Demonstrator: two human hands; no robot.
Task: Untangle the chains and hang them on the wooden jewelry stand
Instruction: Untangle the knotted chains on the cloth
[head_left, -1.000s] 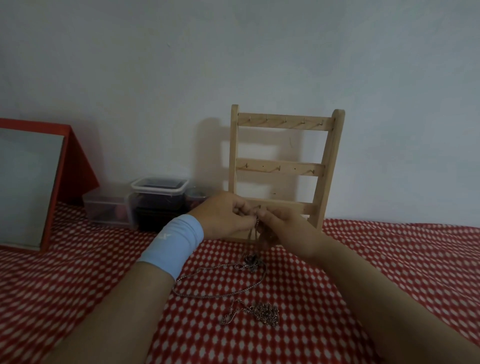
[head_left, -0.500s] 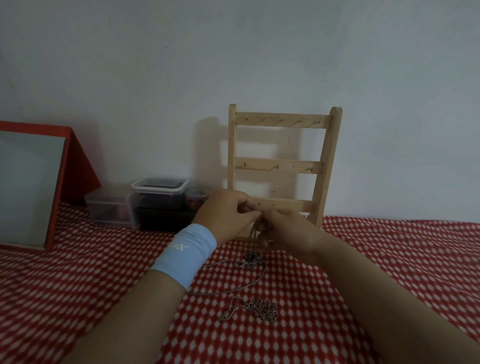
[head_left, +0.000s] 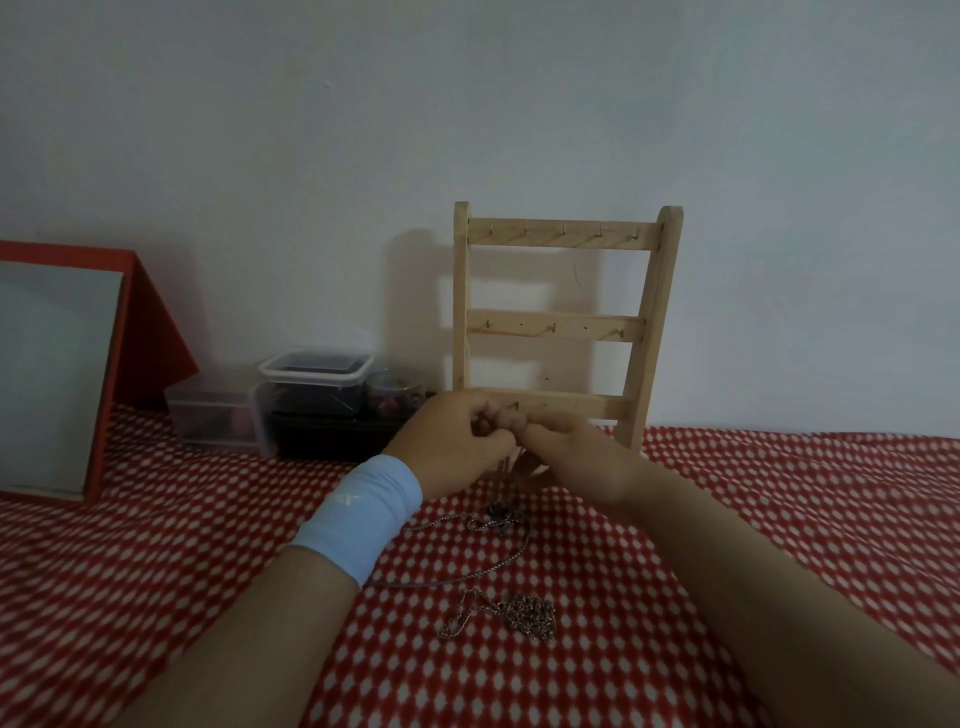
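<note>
Hands (head_left: 457, 441) (head_left: 576, 460) now nearer the wooden stand (head_left: 556, 328); thin, silvery, knotted chains (head_left: 501, 519) beneath.

Left hand (head_left: 457, 441): raised in front of the bottom rail of the wooden jewelry stand (head_left: 563, 327), fingers curled, fingertips pinching thin strands of chain (head_left: 511, 470).
Right hand (head_left: 576, 457): just right of the left hand, fingertips meeting it, fingers curled and pinching the same strands.
Left forearm: reaches in from the lower left toward the stand, with a pale blue wristband (head_left: 363, 519) at the wrist.
Right forearm: bare, reaches in from the lower right toward the stand.
</note>
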